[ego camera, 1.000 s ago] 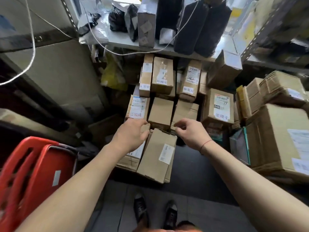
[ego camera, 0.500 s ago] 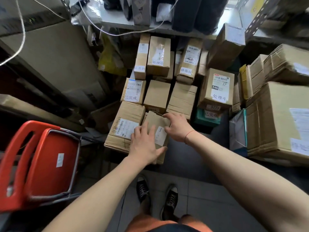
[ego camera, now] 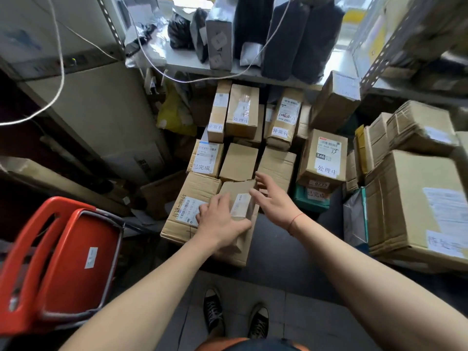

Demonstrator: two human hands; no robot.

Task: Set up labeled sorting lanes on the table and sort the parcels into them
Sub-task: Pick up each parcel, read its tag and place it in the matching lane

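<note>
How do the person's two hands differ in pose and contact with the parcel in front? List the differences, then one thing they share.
1. The left hand lies flat on the front parcel; the right hand hovers beside its far corner.
2. The right hand wears a red wrist string; the left hand has none.

Shared: both have open, straight fingers and grip nothing.

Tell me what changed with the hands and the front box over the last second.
The small front box was laid down beside the wide box. The left hand now rests flat on it; the right hand let go and hovers open. The labelled boxes behind stayed put.
</note>
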